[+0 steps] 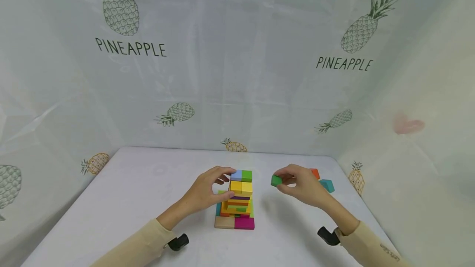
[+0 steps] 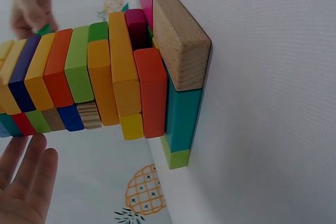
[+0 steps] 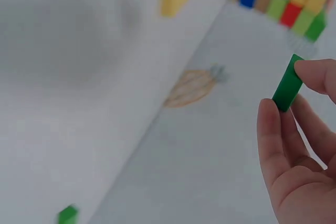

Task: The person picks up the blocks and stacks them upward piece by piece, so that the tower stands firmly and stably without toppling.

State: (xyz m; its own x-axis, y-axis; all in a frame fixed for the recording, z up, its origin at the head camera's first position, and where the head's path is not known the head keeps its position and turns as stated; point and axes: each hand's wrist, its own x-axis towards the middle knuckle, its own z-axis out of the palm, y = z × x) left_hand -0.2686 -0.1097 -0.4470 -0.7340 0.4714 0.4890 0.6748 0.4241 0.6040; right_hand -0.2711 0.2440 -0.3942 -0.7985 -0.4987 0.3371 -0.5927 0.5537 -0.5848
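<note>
A tall tower of coloured wooden blocks [image 1: 237,205] stands upright on the white table, with a light blue block and a green block side by side at its top. My left hand [image 1: 209,186] is at the tower's upper left, index fingertip by the blue top block and thumb by the layers below. In the left wrist view its fingers [image 2: 37,163] look straight beside the stack. To the tower's right, my right hand [image 1: 302,182] pinches a small green block [image 3: 287,83] between thumb and fingertips, in the air apart from the stack.
Beyond my right hand lie an orange block [image 1: 315,173] and a teal block [image 1: 327,185] on the table [image 1: 159,176]. A green block [image 3: 67,215] shows low in the right wrist view. Behind the table hangs a pale curtain [image 1: 241,73] printed with pineapples.
</note>
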